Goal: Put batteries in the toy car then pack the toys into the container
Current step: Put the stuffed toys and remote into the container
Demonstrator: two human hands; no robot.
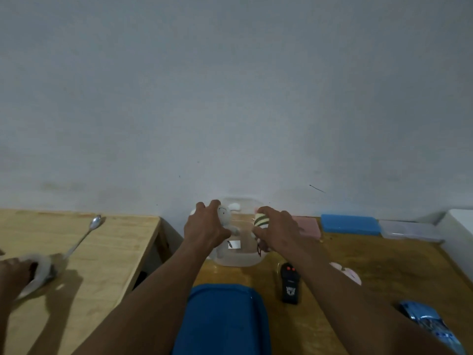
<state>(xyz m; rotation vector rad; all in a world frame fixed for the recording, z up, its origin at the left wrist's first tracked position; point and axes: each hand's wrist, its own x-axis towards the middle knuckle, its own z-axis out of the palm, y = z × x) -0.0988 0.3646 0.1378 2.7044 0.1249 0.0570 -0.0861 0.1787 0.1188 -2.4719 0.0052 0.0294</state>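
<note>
Both arms were stretched out over the clear container [238, 260], which stood at the far edge of the worktop [384, 265] against the wall. The left hand [206, 226] was curled around a white plush toy [225, 213] with a little drawn face, holding it at the container's left rim. The right hand [277, 230] was closed on a striped toy [261, 219], cream with dark bands, at the container's right side; whether either toy was touching the container's floor, I could not tell. Near the person, the blue lid [225, 319] lay flat in the middle. Just right of it sat the black remote control [290, 283], lying lengthwise on the wood. Down at the near right corner, partly hidden under the right forearm, was the blue toy car [425, 321], well apart from the container. A pale pink toy [350, 274] peeked out beyond the forearm. Along the far wall on the right sat a pink box [307, 225], a blue box [349, 224] and a clear box [409, 230] in a row. On the lighter table [115, 252] to the left, another person's hand [14, 272] rested on a white bowl [41, 274], a long spoon [82, 239] beside it.
</note>
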